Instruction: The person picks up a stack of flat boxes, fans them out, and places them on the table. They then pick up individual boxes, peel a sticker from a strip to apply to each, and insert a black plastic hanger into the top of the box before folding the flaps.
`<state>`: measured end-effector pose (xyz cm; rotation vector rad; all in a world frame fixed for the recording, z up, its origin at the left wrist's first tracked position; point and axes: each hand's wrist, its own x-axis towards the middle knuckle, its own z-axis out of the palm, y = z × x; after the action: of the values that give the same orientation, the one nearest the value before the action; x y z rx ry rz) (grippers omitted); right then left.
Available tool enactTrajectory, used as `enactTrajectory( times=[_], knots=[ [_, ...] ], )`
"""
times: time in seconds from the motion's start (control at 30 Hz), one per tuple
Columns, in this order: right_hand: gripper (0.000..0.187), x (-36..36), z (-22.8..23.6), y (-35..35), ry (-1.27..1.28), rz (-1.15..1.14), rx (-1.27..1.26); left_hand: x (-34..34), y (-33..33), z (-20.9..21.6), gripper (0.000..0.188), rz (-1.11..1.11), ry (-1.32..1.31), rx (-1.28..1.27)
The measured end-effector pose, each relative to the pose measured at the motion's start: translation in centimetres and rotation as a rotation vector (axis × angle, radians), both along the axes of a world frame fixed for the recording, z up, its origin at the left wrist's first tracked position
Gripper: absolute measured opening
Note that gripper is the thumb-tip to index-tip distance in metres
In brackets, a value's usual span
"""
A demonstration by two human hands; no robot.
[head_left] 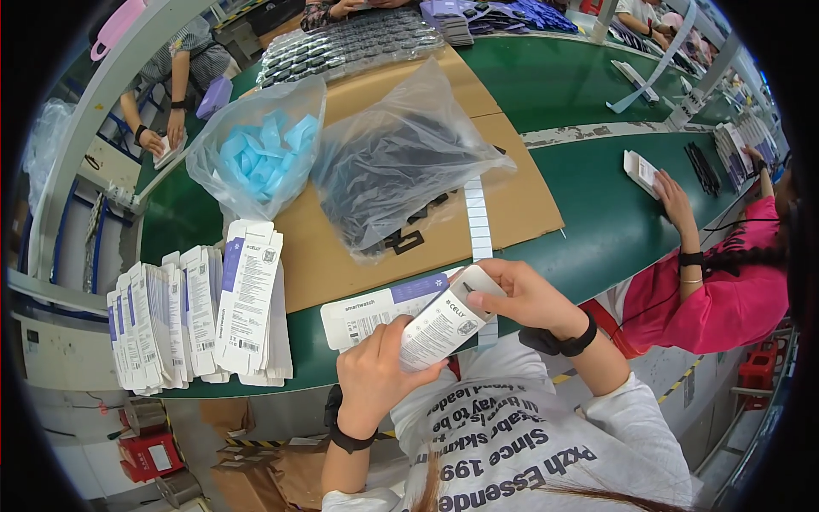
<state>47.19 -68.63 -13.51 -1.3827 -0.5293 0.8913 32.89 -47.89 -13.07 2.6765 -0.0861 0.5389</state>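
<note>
My left hand (pixel 375 371) and my right hand (pixel 525 299) both grip a small white cardboard box (pixel 445 322) with a purple end, held just above the front edge of the green table (pixel 597 230). The left hand holds its lower end; the right hand's fingers pinch its open top flap. Another flat white and purple box (pixel 375 309) lies on the table under my hands. A strip of white labels (pixel 478 218) runs from the brown cardboard sheet (pixel 512 196) toward my right hand.
A stack of flattened white boxes (pixel 196 311) leans at the left. Two clear plastic bags sit on the cardboard, one with blue parts (pixel 260 154), one with black parts (pixel 401 166). A person in pink (pixel 725 290) works at the right; other people stand at the far left and back.
</note>
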Motion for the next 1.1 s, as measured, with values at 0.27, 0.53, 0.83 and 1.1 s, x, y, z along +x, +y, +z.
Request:
enactTrajectory(
  times=[0.27, 0.53, 0.83, 1.1],
  knots=[
    [0.032, -1.4, 1.3, 0.5, -0.519, -0.157, -0.226, 0.2, -0.7, -0.5, 0.064, 0.014, 0.003, 0.0],
    [0.027, -1.2, 0.4, 0.3, -0.477, -0.207, -0.242, 0.3, -1.1, -0.7, 0.068, 0.019, 0.063, -0.045],
    [0.028, 0.6, -0.9, 0.4, -0.722, -0.161, -0.179, 0.0, -1.7, -1.3, 0.069, 0.078, 0.156, -0.12],
    [0.023, -5.1, -5.4, -4.7, -0.842, -0.367, -0.232, -2.7, -1.2, -3.7, 0.056, 0.353, 0.208, -0.681]
  ],
)
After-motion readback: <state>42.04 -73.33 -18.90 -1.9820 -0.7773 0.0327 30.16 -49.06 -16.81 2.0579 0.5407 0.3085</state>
